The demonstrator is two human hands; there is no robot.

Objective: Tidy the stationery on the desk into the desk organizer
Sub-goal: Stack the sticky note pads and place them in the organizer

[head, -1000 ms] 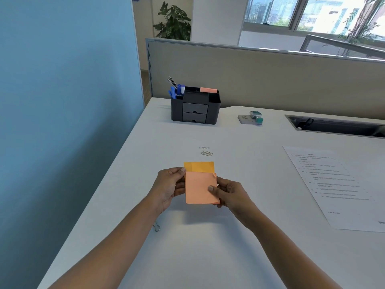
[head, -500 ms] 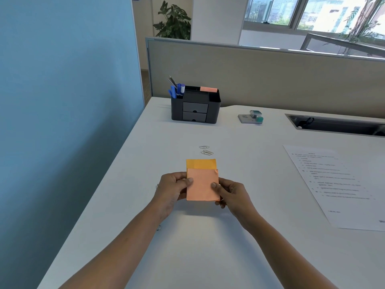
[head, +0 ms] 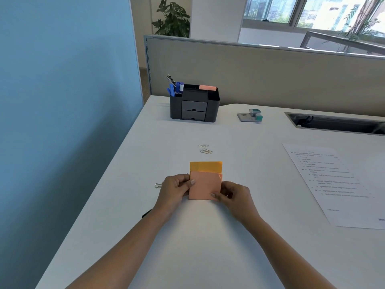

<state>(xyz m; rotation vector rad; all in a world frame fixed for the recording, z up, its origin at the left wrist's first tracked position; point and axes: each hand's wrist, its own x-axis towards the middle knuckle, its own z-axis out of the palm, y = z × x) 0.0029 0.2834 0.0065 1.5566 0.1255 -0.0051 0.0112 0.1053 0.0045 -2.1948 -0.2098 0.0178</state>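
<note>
Both hands [head: 205, 190] pinch sticky notes [head: 205, 185], seemingly overlapped.

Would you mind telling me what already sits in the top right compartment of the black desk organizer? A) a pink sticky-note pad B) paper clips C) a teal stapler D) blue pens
A: a pink sticky-note pad shows at the black desk organizer's top right, while the blue pens stand at its left.

Two bare forearms show, with no sleeves in view. The left hand [head: 174, 189] and right hand [head: 235, 197] wear no gloves, rings or bracelets, and no watch on either wrist. The fingers [head: 188, 183] have short, plain nails, with no polish that can be made out.
</note>
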